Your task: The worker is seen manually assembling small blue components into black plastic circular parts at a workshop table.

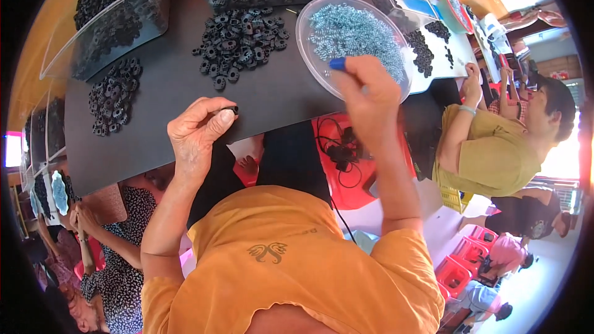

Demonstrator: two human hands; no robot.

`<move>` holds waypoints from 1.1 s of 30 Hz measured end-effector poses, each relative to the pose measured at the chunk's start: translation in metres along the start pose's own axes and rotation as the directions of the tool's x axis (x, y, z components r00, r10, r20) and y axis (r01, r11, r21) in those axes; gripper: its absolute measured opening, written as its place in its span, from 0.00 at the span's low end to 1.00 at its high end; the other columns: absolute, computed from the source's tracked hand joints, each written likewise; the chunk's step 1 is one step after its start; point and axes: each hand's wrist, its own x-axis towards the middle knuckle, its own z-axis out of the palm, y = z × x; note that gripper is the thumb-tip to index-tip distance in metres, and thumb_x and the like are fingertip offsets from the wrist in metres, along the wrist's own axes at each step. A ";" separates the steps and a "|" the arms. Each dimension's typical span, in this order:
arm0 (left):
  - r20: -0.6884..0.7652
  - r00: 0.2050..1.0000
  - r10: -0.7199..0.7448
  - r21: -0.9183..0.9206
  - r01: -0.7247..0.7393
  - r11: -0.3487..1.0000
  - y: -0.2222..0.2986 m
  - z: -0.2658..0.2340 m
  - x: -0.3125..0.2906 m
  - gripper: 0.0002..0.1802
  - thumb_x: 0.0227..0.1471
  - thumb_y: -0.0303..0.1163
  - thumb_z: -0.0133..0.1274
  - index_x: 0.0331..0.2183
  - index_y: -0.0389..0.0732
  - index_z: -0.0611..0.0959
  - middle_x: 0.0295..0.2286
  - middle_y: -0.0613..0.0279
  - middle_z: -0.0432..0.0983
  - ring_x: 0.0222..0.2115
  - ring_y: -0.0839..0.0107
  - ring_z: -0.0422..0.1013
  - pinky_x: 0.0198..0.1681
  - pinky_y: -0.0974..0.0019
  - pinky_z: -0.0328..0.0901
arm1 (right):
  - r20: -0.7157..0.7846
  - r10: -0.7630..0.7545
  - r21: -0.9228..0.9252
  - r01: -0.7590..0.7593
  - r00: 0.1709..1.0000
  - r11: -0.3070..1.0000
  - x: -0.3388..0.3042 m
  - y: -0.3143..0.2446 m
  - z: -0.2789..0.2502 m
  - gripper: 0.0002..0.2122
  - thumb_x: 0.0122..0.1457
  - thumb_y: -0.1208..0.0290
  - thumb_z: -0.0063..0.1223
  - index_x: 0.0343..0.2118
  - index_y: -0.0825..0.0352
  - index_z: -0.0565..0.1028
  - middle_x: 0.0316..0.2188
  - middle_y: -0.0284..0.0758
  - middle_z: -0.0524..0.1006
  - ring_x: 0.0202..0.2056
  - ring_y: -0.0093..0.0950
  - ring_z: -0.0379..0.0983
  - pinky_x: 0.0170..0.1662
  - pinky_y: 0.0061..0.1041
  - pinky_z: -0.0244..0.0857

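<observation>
The left hand (197, 133) pinches a small black ring-shaped part (230, 110) between thumb and fingertips, holding it just over the near edge of the black table mat (161, 93). The right hand (366, 96) is closed around a blue-tipped tool (337, 63), whose tip rests at the near rim of the clear round dish (307, 55) of small silvery screws (352, 32); whether a screw already sits on the tip is hard to tell from here.

To do this step well, the pinch should stay on the part's outer edge, leaving its centre hole free, and the tool should come in straight.

The part is small, dark and moulded, with a hole through the middle, like those in the loose heap of black parts (240, 40) beyond the left hand. A second heap (112, 96) lies farther to that hand's left, and clear bins (114, 9) of the same parts stand at the far edge.
</observation>
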 end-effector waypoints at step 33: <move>0.001 1.000 -0.010 -0.066 0.010 0.998 -0.010 -0.007 -0.001 0.11 0.48 0.28 0.60 0.33 0.32 0.82 0.26 0.65 0.75 0.27 0.78 0.70 0.34 0.76 0.65 | 0.306 0.185 -0.217 -0.121 0.934 0.969 0.021 0.045 -0.013 0.07 0.49 0.73 0.53 0.26 0.72 0.71 0.23 0.44 0.74 0.26 0.40 0.71 0.32 0.35 0.64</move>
